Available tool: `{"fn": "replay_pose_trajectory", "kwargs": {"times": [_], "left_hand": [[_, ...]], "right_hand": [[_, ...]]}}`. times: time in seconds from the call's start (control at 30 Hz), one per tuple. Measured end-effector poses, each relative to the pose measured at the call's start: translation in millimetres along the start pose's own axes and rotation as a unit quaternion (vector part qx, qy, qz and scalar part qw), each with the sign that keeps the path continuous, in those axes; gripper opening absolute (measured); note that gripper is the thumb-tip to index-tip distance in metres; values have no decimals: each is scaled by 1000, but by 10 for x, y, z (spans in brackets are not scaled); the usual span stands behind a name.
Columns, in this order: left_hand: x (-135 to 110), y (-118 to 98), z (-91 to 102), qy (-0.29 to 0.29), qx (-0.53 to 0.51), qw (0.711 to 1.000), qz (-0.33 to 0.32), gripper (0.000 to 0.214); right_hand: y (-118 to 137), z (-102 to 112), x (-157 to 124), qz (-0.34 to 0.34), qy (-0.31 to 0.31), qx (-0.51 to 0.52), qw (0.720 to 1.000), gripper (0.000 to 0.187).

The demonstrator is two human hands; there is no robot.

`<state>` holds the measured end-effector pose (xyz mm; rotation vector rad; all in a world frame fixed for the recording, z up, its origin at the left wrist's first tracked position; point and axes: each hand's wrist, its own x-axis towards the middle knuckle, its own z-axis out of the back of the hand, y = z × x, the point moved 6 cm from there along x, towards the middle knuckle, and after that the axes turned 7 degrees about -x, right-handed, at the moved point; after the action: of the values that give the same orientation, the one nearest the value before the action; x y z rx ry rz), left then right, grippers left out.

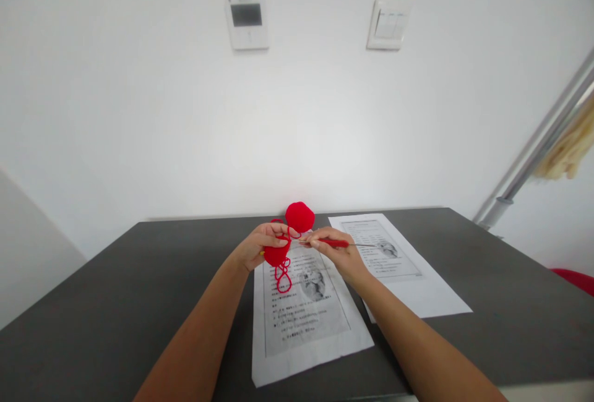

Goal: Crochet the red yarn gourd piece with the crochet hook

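Red-handled hook (335, 243) crosswise, toward left hand (258, 243)

Wall panel (247, 22), switch (388, 25), grey pole (542, 143)

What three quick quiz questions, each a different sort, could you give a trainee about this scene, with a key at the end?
1. Which hand holds the thin red-handled tool?
2. True or false: the red yarn ball sits near the far edge of the dark table.
3. How many printed sheets lie on it? A) one B) two C) four

Key:
1. The right hand; the left hand holds a small red yarn piece.
2. True.
3. B: one lies below the hands, the other to its right.
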<state>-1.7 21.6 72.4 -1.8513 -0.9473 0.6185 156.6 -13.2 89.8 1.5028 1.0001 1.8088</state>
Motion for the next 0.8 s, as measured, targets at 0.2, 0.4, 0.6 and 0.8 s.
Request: {"fn": "replay_pose_trajectory", "kwargs": {"times": [0.2, 0.4, 0.6, 0.8], "left_hand": [[13, 38, 72, -6, 14, 1000, 9, 30], [40, 87, 83, 1, 9, 1000, 11, 30], [59, 117, 53, 12, 7, 1000, 19, 31], [41, 80, 73, -2, 3, 1000, 10, 33]], "right_hand": [[-17, 2, 7, -24, 26, 14, 999, 14], [51, 16, 5, 21, 56, -56, 997, 14], [-7, 15, -13, 16, 4, -34, 999, 13], [-37, 2, -13, -15, -2, 11, 1000, 11]]}}
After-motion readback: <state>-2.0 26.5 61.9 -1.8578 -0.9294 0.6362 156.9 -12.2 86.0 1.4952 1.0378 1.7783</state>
